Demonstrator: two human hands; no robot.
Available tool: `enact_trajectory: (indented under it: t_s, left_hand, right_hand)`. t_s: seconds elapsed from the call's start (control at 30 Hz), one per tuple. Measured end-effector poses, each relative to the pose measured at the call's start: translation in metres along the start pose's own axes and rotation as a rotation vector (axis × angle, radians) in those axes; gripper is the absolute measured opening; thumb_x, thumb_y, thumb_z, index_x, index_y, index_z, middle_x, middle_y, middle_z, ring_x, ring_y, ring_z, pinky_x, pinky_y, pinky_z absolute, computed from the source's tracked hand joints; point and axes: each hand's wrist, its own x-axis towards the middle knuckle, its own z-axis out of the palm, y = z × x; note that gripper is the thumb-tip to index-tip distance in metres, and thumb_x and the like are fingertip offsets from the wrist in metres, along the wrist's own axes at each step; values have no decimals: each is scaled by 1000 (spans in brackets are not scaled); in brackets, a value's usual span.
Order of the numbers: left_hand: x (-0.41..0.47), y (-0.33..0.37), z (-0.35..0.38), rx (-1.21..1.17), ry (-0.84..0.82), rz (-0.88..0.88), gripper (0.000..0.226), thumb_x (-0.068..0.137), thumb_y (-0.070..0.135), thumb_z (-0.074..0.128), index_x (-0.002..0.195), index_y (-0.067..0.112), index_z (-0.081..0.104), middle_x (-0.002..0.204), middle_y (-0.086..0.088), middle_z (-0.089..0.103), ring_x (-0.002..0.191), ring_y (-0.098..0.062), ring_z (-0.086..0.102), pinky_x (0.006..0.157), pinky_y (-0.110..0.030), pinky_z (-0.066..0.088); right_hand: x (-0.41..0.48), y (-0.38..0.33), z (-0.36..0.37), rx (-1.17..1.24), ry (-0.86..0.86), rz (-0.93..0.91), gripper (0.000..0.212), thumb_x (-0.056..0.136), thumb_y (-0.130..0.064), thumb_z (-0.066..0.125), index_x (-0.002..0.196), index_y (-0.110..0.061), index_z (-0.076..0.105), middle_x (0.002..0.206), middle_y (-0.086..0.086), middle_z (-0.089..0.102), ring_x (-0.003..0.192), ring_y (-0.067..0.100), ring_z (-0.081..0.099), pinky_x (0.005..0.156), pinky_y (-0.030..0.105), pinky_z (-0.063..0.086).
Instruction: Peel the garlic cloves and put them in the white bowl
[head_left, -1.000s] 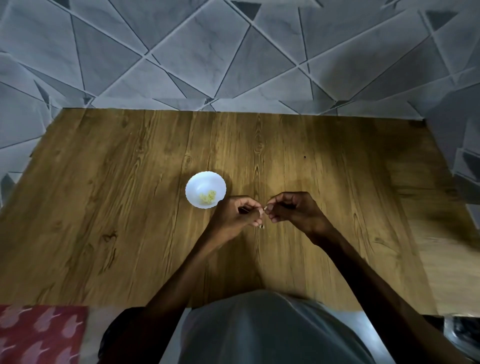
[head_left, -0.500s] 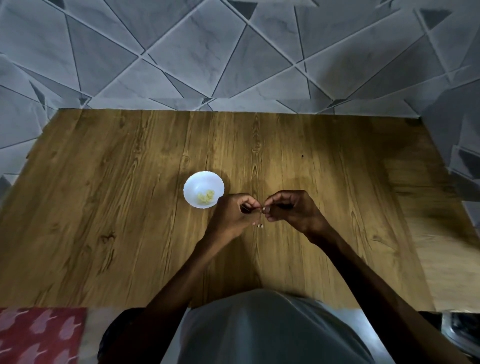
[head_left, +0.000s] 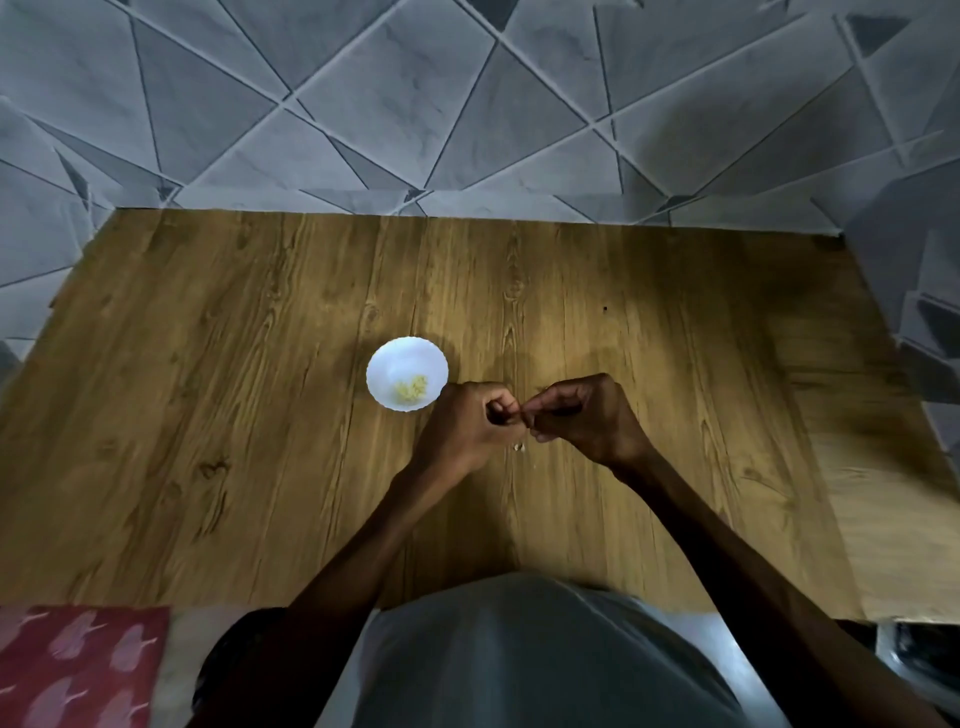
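A small white bowl (head_left: 390, 358) stands on the wooden table (head_left: 208, 415) and holds a few pale yellow peeled garlic cloves (head_left: 411, 388). Just right of the bowl, my left hand (head_left: 470, 423) and my right hand (head_left: 587, 415) meet fingertip to fingertip above the table. Both have curled fingers and pinch a garlic clove (head_left: 521, 413) between them; the fingers hide nearly all of it. A small pale bit of peel (head_left: 518, 446) lies on the table below the hands.
The table's far edge meets a grey tiled floor (head_left: 467, 104). A red patterned cloth (head_left: 78, 665) lies at the lower left, beside my grey-clad lap (head_left: 519, 654). A lighter wooden patch runs along the table's right side.
The hands have stayed together by the bowl, with small finger movements on the clove. A bit of peel now lies on the table below them.
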Motion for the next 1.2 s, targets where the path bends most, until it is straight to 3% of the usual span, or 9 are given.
enact_trajectory:
  t_s: [0.27,0.43,0.53,0.77,0.83,0.93,1.07,1.2]
  left_hand:
    - [0,-4,7,-19,-28,-70,3,79,17,68,77,16,66,66,6,65,61,-8,59,59,-30,48]
    - [-3,-12,10,-525,-137,-368,16,93,15,55,84,13,68,68,0,65,65,-12,60,59,-24,47]
    - [-6,-13,11,-627,-149,-418,18,95,10,52,82,10,65,67,0,63,62,-11,58,57,-23,43]
    - [-11,-20,10,-460,-146,-314,14,96,12,57,91,6,68,69,-1,66,62,-12,60,55,-23,46]
    - [-10,-22,11,-398,-97,-231,5,90,12,65,92,10,69,72,-1,69,63,-15,65,59,-28,52]
    - [-9,-22,12,-408,-72,-143,11,87,12,70,98,14,69,84,-3,72,72,-21,71,67,-33,58]
    - [-8,-19,15,-407,-42,-119,10,88,18,71,97,16,71,84,-2,73,71,-23,72,67,-33,59]
    - [-7,-17,13,-491,-38,-181,7,91,13,67,94,9,72,79,-9,74,71,-22,71,63,-27,56]
  right_hand:
    - [-1,2,2,54,-11,21,13,83,-1,74,95,-2,75,83,8,76,75,23,74,72,38,62]
    - [-5,3,-1,250,-61,74,18,84,3,71,102,3,71,89,14,75,81,26,73,72,30,59]
    - [-7,5,0,295,-69,78,20,84,2,71,104,4,70,93,17,74,83,29,71,74,31,59]
    - [-9,8,0,281,-65,104,18,87,1,68,105,1,70,94,13,74,85,21,71,73,27,57]
    - [-9,8,1,245,-52,101,17,87,0,68,103,-1,71,93,10,74,83,17,71,72,25,57]
    - [-8,10,2,149,-10,115,14,87,-4,69,99,-8,73,92,7,74,83,16,70,70,25,57]
    - [-6,13,3,42,29,109,11,86,-7,72,96,-10,75,86,3,74,78,18,70,67,24,58]
    - [-6,11,7,-214,84,-45,6,86,-12,74,91,-13,76,80,-7,73,70,3,68,65,15,54]
